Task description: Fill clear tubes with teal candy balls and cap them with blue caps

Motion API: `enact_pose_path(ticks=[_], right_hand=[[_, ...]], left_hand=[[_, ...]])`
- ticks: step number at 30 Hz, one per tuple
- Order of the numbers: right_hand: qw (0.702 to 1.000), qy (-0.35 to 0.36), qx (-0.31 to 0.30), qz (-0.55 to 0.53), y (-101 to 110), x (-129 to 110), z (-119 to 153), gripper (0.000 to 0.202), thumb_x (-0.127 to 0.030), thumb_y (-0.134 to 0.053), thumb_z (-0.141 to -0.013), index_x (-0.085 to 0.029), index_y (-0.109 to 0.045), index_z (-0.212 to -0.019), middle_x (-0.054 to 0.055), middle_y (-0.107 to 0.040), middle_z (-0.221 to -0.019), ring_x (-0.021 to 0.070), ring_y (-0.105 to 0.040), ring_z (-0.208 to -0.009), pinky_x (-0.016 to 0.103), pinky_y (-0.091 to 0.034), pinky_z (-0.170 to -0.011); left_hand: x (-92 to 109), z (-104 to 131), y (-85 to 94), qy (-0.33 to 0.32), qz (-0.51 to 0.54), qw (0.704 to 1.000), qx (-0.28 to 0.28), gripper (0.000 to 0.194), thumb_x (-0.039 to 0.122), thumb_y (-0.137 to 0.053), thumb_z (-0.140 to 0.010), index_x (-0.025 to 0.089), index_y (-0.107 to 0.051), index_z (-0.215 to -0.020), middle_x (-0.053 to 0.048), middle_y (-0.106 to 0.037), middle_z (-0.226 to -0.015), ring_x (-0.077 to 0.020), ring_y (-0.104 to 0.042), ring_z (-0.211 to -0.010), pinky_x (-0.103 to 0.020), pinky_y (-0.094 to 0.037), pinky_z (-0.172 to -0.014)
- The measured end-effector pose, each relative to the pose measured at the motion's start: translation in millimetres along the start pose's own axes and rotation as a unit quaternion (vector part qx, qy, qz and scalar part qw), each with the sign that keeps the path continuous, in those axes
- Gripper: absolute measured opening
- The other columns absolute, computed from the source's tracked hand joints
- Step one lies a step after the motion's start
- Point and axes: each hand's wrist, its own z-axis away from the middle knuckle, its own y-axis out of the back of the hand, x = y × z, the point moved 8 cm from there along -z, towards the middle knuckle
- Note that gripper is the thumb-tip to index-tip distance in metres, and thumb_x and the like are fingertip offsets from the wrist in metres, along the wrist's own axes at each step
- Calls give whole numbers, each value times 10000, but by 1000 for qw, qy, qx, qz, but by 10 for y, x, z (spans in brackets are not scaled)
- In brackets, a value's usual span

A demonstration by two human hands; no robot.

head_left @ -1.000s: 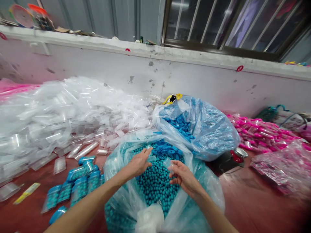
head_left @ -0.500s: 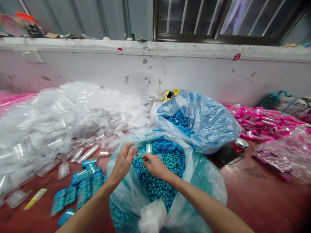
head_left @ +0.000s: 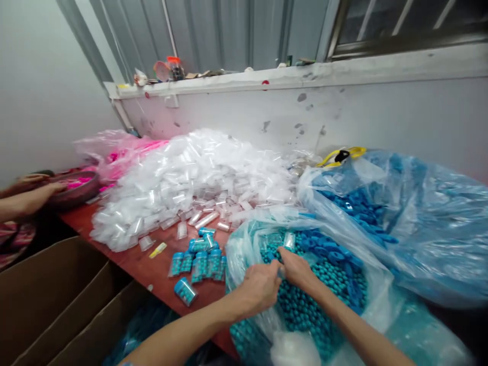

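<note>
My left hand (head_left: 261, 285) is closed, its fingertips pressed against those of my right hand (head_left: 295, 267), which is closed too. A small bluish bit shows between them, too blurred to name. Both hands are over the near left part of an open plastic bag (head_left: 244, 244) full of teal beads (head_left: 305, 305). Blue caps (head_left: 330, 249) lie on the beads at the back right of the bag. Just beyond my right hand a clear tube (head_left: 289, 241) sits among the beads. Several blue-capped bottles filled with beads (head_left: 200, 264) lie on the red table to the left.
A large heap of clear empty tubes (head_left: 206, 168) spreads along the wall. A blue bag (head_left: 427, 203) of blue pieces lies at right. At far left, another person's hands (head_left: 34, 193) reach to a round basin (head_left: 82, 190) of pink pieces. Cardboard boxes (head_left: 49, 284) stand below the table edge.
The view has swung left, bringing the other person's hands and the boxes into sight. My hands, apart over the beads before, have come together fingertip to fingertip.
</note>
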Motion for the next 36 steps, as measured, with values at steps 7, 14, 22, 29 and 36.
enact_pose_path(ticks=[7, 14, 22, 29, 36], right_hand=[[997, -32, 10, -67, -70, -59, -140, 105, -170, -493, -748, -156, -544, -838, 110, -612, -910, 243, -541, -921, 297, -358, -726], [961, -79, 61, -259, 200, 320, -98, 99, -161, -520, -632, -174, -469, -716, -30, -531, -652, 143, -534, -671, 233, -389, -578], [888, -70, 137, -433, 550, 933, 668, 137, -251, -468, -673, -203, -414, -790, -75, -460, -547, 97, -481, -511, 216, -375, -494], [849, -149, 91, -499, 165, 1163, 958, 191, -352, -494, -668, -221, -397, -768, -79, -472, -518, 95, -443, -408, 206, -344, -367], [890, -93, 118, -430, 151, 1133, 934, 207, -231, -443, -750, -219, -464, -955, -46, -526, -638, 99, -476, -496, 218, -365, -466]], left_hand=[[-146, -37, 18, 30, -8, 999, -9, 216, 210, -359, -803, 186, -466, -990, -62, -652, -856, -194, -607, -812, -276, -420, -688], [-37, -133, -78, 20, -50, 997, -47, 212, 236, -358, -791, 185, -524, -912, -85, -643, -824, -238, -604, -811, -344, -425, -699], [208, -661, -889, 42, 111, 980, -157, 33, 186, -554, -632, 181, -522, -630, -31, -575, -630, -233, -584, -770, -347, -437, -717], [255, -766, -1188, 77, 407, 884, -218, 206, 374, -429, -740, 177, -470, -781, 42, -435, -629, -89, -468, -568, -211, -421, -543], [244, -670, -1067, 71, 547, 803, -226, 364, 462, -549, -653, 152, -503, -837, 5, -488, -705, -88, -458, -589, -216, -378, -569]])
